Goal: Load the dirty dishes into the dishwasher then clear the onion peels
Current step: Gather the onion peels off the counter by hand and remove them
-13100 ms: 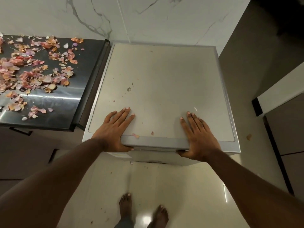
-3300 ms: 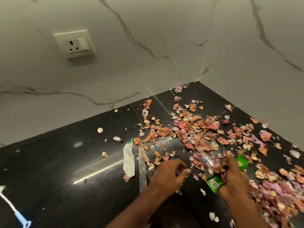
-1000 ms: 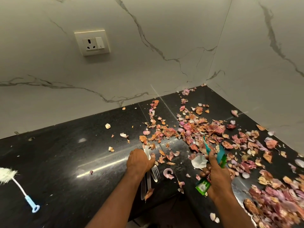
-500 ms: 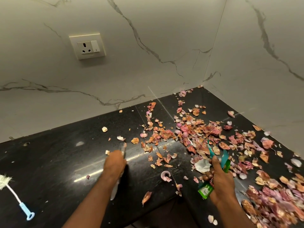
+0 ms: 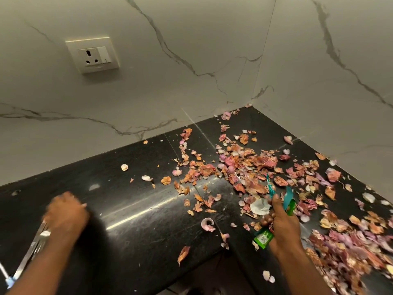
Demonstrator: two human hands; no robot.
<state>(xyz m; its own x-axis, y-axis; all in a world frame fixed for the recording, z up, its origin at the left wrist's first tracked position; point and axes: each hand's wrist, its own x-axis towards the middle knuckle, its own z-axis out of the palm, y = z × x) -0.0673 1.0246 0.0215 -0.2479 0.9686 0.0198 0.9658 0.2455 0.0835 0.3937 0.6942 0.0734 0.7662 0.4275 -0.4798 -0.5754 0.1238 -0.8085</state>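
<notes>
1. Low at the left of the frame, the left hand [image 5: 66, 216] is showing as a blur over the black counter [image 5: 136, 220], its fingers curling round metal cutlery [image 5: 35, 244] that is sticking out below the hand toward the lower left corner.
2. Right of centre, the right hand [image 5: 280, 226] is gripping a bunch of green and teal wrappers [image 5: 287, 201]; a green packet end [image 5: 263, 239] is poking out under the palm, and a white scrap [image 5: 259, 206] is lying just beside the thumb.
3. Onion peels [image 5: 251, 167] are lying scattered over the counter from the middle of the frame to the right edge, thickest toward the lower right, with a few loose pieces near the centre and the counter's front edge.
4. At the bottom left corner, a blue brush handle [image 5: 8, 281] is peeking in beside the left forearm.
5. On the marble wall [image 5: 191, 39] in the upper left of the frame, a socket with a switch [image 5: 93, 55] is sitting.
</notes>
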